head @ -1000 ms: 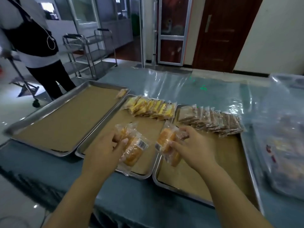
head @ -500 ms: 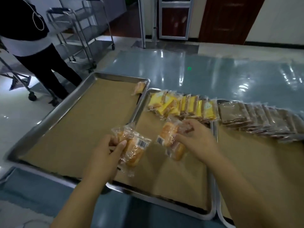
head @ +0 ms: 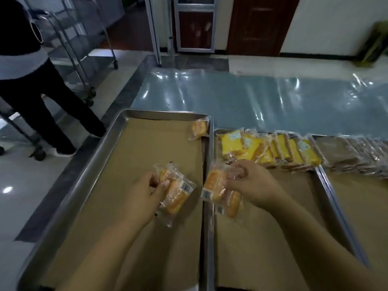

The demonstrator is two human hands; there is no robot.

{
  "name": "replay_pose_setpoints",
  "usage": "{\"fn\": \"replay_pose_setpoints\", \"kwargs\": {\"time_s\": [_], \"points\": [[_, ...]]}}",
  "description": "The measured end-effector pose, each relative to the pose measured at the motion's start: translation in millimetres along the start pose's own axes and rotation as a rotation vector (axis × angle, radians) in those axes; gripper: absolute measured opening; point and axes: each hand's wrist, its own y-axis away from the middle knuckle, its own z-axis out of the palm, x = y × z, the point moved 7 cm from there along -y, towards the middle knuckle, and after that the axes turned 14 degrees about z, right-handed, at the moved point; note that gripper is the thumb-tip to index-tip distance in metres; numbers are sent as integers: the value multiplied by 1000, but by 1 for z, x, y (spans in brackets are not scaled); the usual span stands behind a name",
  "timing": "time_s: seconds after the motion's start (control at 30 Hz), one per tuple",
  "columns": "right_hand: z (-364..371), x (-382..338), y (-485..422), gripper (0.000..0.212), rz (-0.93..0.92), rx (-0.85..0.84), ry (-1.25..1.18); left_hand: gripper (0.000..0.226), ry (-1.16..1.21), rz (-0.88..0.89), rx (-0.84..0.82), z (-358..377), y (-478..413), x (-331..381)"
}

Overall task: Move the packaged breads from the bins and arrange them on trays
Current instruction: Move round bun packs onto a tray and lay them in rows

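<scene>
Packaged orange bread rolls in clear crinkly film (head: 176, 194) — light, soft, slippery wrap; likely best pinched at the sealed ends, not squeezed. Left hand (head: 142, 194) grips a pair over the paper-lined steel left tray (head: 84, 175); right hand (head: 255, 183) clutches another bundle (head: 217, 189) above the seam between trays.

Dim, soft, glare on plastic sheet (head: 252, 95)

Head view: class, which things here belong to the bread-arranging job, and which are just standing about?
Belong: left hand, right hand, left-hand bread packs, right-hand bread packs, left tray, middle tray, right tray, lone corner pack, yellow pack row, brown pack row.
Standing about: wheeled rack, bystander, brown door.
</scene>
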Motion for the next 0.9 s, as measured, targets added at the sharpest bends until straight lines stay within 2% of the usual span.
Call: {"fn": "replay_pose_setpoints", "kwargs": {"time_s": [0.23,0.43,0.53,0.67,0.83,0.9], "points": [[25,-68,-46,23,17,111,195,27,-255,70,-136,-29,-76,-34],[49,-114,-129,16,58,38,438,23,-326,64,-149,-27,-155,-62],[64,-129,-170,26,99,-11,439,26,-384,83,-115,-19,-191,-71],[86,-141,-223,30,123,-104,388,33,-418,98,-135,3,-230,-80],[82,-151,-269,21,92,-9,314,35,-397,137,-129,20,-264,-88],[79,-148,-281,28,89,59,278,35,-344,156,-156,26,-272,-89]]}}
